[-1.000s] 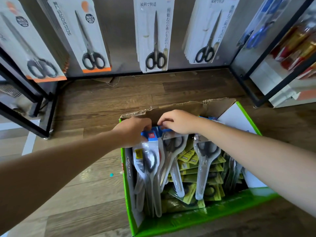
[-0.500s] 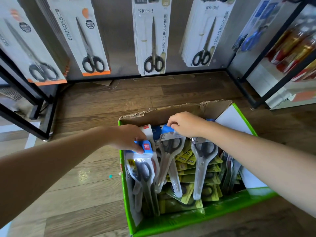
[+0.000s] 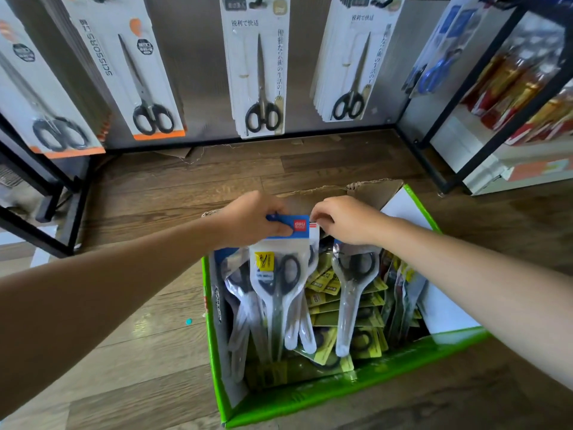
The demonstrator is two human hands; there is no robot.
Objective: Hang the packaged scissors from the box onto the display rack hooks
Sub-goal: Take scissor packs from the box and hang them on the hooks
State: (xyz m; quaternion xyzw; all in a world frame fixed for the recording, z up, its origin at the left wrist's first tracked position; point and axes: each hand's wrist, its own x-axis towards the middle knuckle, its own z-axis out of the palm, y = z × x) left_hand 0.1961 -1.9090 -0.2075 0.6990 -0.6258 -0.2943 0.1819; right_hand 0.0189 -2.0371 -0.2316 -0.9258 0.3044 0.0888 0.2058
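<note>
Over the crowded box [image 3: 341,395], left hand [image 3: 251,221] and right hand [image 3: 344,220] pinch one scissors pack [image 3: 279,268], rack [image 3: 198,72] behind

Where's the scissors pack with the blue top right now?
In the head view, the blue-topped scissors pack hangs over the left side of the green box, its header gripped by the left hand and pinched at its right edge by the right hand.

Retail shop, stationery section. The far display rack [image 3: 198,72] carries stacks of carded scissors [image 3: 257,76] hung in a row, and a black-framed shelf unit [image 3: 483,144] at right holds red-and-gold packaged goods [image 3: 508,85]. Near, on the wood-plank floor [image 3: 155,336], an open green carton [image 3: 341,395] is packed with blister-packed scissors [image 3: 350,299].
</note>
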